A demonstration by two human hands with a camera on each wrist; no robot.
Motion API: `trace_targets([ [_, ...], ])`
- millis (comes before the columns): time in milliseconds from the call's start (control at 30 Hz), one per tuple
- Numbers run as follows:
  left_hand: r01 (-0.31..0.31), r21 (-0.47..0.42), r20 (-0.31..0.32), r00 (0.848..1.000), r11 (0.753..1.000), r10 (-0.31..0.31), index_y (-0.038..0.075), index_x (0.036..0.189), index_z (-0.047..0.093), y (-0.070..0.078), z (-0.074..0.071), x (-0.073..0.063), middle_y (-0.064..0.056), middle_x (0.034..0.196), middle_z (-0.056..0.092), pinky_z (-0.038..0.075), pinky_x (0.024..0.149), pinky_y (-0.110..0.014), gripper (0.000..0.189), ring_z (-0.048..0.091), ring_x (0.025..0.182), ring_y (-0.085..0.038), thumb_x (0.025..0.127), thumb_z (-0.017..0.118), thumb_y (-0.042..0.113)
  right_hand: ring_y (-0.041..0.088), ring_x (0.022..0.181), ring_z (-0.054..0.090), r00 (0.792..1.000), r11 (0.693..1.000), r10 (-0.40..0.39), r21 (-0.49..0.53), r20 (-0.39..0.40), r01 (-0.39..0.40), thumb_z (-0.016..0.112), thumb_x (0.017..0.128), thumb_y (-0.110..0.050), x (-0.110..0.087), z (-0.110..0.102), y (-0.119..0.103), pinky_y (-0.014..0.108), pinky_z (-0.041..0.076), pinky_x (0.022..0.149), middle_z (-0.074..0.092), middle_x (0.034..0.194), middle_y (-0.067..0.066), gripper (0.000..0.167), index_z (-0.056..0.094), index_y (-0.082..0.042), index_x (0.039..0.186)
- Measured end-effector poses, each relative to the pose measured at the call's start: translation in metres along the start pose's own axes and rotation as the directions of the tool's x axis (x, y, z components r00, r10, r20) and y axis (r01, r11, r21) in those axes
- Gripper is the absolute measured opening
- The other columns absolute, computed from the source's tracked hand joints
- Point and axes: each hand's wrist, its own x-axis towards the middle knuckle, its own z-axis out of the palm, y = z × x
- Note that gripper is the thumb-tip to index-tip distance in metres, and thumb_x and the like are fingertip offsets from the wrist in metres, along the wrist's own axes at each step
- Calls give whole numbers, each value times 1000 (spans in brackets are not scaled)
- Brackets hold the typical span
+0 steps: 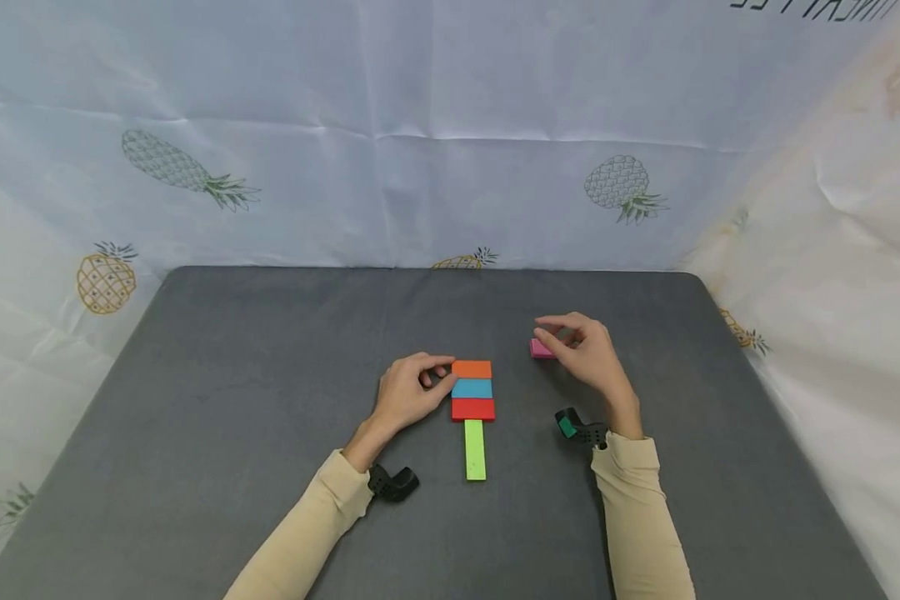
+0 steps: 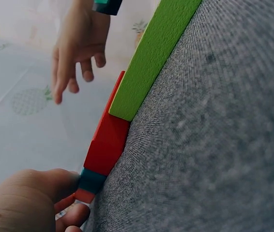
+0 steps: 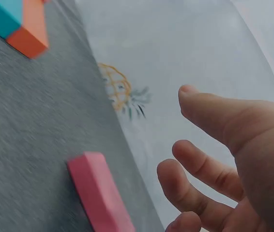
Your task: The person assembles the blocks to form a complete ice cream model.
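Observation:
In the head view, an orange block [image 1: 472, 369], a blue block [image 1: 472, 388] and a red block [image 1: 472, 409] lie crosswise in a stack-like row on the tabletop. A lime-green block [image 1: 475, 450] extends lengthwise toward the person from the red one. My left hand [image 1: 412, 390] pinches the left end of the orange block between thumb and index finger, the thumb tip right beside the blue block. To the right, my right hand [image 1: 585, 350] hovers with parted fingers over a pink block [image 1: 542, 348], which its thumb partly covers. The right wrist view shows a gap between these fingers and the pink block [image 3: 100, 193].
The dark grey tabletop [image 1: 270, 333] has rounded far corners. Behind it hangs a pale cloth [image 1: 390, 200] printed with pineapples, with more cloth at both sides. Each wrist wears a black camera mount; the right one [image 1: 579, 427] has a green patch.

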Motion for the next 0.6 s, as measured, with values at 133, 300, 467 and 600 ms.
trace_targets([
  [133, 10, -1, 2, 1000, 1000, -10, 14, 112, 80, 0, 0, 0, -1, 88, 73, 37, 55, -17, 24, 57, 67, -13, 91, 77, 22, 24, 72, 64, 1000, 999, 10, 34, -19, -10, 70, 95, -6, -3, -13, -5, 22, 49, 60, 68, 105, 21, 26, 74, 3, 119],
  [300, 8, -1, -3, 1000, 1000, -8, 14, 112, 80, 1, 0, 0, -1, 87, 73, 37, 55, -17, 24, 58, 67, -12, 90, 77, 23, 7, 74, 62, 1000, 999, 26, 20, -5, -26, 69, 96, -7, -5, -18, 4, 21, 50, 62, 67, 106, 22, 29, 71, 3, 123],
  [467, -1, 7, -5, 1000, 1000, 1, 13, 111, 80, 1, 1, 0, 0, 86, 73, 38, 54, -18, 23, 56, 66, -11, 90, 77, 23, 3, 75, 60, 998, 998, 54, 6, 24, -55, 70, 97, -11, -7, -18, 25, 21, 50, 63, 65, 110, 21, 32, 69, 2, 126],
  [600, -7, 16, -11, 1000, 1000, 8, 13, 110, 80, 0, 2, 0, 1, 86, 73, 39, 54, -19, 23, 56, 65, -9, 90, 77, 23, 5, 76, 60, 998, 999, 51, 12, 32, -51, 70, 96, -8, -8, -18, 30, 21, 49, 63, 63, 114, 24, 34, 68, 2, 128],
])
